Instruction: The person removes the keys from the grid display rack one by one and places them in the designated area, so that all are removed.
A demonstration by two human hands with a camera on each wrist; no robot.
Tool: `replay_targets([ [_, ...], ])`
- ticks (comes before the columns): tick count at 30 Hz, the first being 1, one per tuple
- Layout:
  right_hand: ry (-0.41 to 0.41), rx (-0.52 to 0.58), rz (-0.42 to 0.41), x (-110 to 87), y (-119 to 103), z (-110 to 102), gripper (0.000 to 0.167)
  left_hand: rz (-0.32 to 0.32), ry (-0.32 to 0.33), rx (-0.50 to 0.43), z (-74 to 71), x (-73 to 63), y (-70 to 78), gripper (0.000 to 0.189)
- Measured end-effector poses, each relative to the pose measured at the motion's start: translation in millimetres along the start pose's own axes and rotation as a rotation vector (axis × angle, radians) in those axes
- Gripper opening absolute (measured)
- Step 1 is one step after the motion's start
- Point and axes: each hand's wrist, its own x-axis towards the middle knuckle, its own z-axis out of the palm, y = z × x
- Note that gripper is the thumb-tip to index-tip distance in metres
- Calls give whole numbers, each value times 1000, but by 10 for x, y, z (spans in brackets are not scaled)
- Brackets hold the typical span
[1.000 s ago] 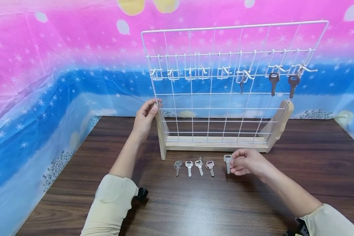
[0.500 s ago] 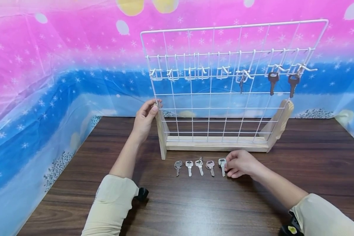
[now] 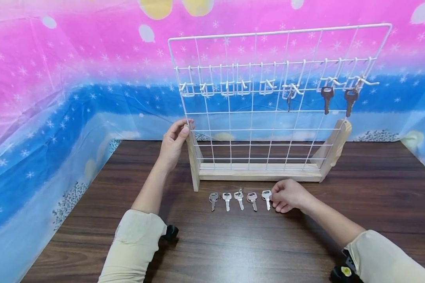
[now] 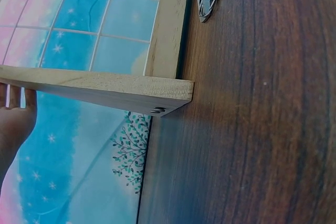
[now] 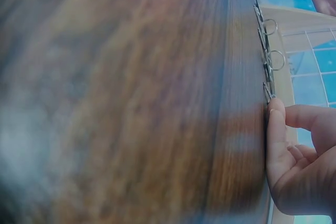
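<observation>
My left hand (image 3: pixel 171 145) holds the left wooden upright (image 3: pixel 193 169) of a white wire rack (image 3: pixel 279 32); in the left wrist view its fingers (image 4: pixel 16 95) reach behind that wooden side (image 4: pixel 126 85). At the right end of a row of silver keys, a key (image 3: pixel 267 203) lies on the table, its head toward the rack. My right hand (image 3: pixel 289 195) pinches this key's right edge between thumb and index finger, low against the tabletop. The other keys (image 3: pixel 227 202) lie to its left, some with rings.
Hooks (image 3: pixel 243 87) line the rack's upper part. Dark keys (image 3: pixel 327 100) hang from hooks on its right side. A wooden base (image 3: pixel 258 175) runs behind the key row. A patterned cloth (image 3: pixel 92 106) surrounds the brown table (image 3: pixel 216 247).
My right hand has moved left with the key and lowered it to the table beside the other keys, where it now lies flat. The left hand has stayed on the rack.
</observation>
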Motion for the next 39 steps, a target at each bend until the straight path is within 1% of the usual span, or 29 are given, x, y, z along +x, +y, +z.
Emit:
replay_targets([
  [9,11,-9,7,9,23,16,7,10,-11,-3,-17,-9,-21,38],
  [13,3,8,12,-5,35,12,7,-5,1,-12,-8,-13,-27,36],
  [16,2,14,9,-6,38,6,7,-11,0,-1,-3,-9,-15,36],
  [22,8,29,-5,-7,25,-6,6,3,-11,12,-11,-2,-12,40],
  [26,30,56,-45,-32,-5,-50,8,10,-7,6,-4,0,-12,47],
  [30,119,58,-150,-83,-117,-170,10,14,-15,12,2,7,-11,51],
  [34,227,38,-275,-150,-291,-315,14,18,-16,13,-1,10,-9,46],
  [37,339,20,-370,-198,-418,-401,16,12,-10,15,-6,6,-6,43],
  [39,434,-19,-428,-223,-498,-434,16,8,-7,18,-11,2,-5,40],
])
